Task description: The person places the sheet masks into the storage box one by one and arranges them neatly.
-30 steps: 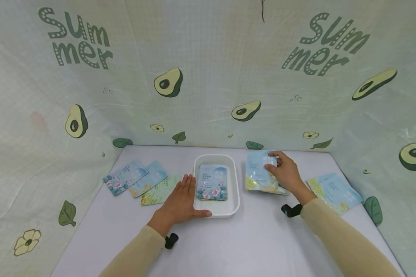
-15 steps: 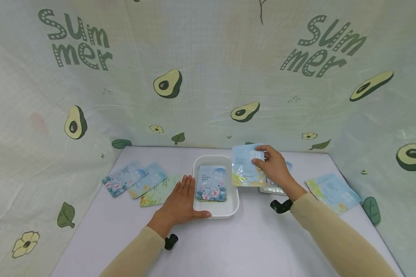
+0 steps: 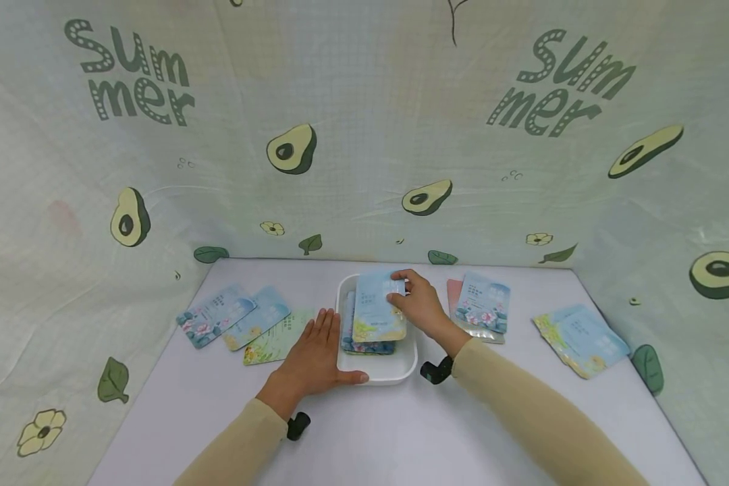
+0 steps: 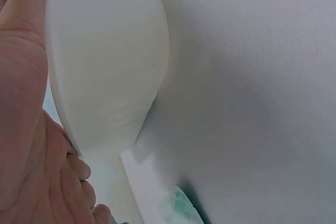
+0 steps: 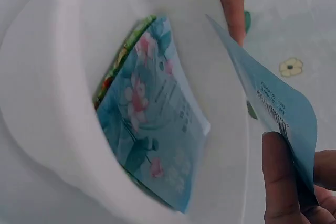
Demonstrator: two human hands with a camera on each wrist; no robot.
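Observation:
My right hand (image 3: 426,309) pinches a light blue sachet (image 3: 376,307) with yellow flowers by its right edge, thumb against fingers. It hangs over the white tray (image 3: 401,370). Under it inside the tray lie a blue sachet with pink lotus flowers (image 5: 147,114) and a green-edged one beneath, plain in the right wrist view. The held sachet (image 5: 281,108) is tilted there, its barcode side partly showing. My left hand (image 3: 310,358) rests against the tray's left side, fingers straight and thumb along the front rim. In the left wrist view the left palm (image 4: 23,108) is beside the tray's wall (image 4: 107,66).
Left of the tray lie a lotus sachet (image 3: 215,315), a light blue one (image 3: 258,317) and a green one (image 3: 273,344), overlapping. To the right are a lotus sachet (image 3: 484,302) atop others and a light blue pile (image 3: 583,341). A printed cloth (image 3: 352,135) hangs behind.
My right hand has carried the light blue sachet leftward from the right-hand pile to above the tray, uncovering a lotus sachet there. My left hand has stayed at the tray.

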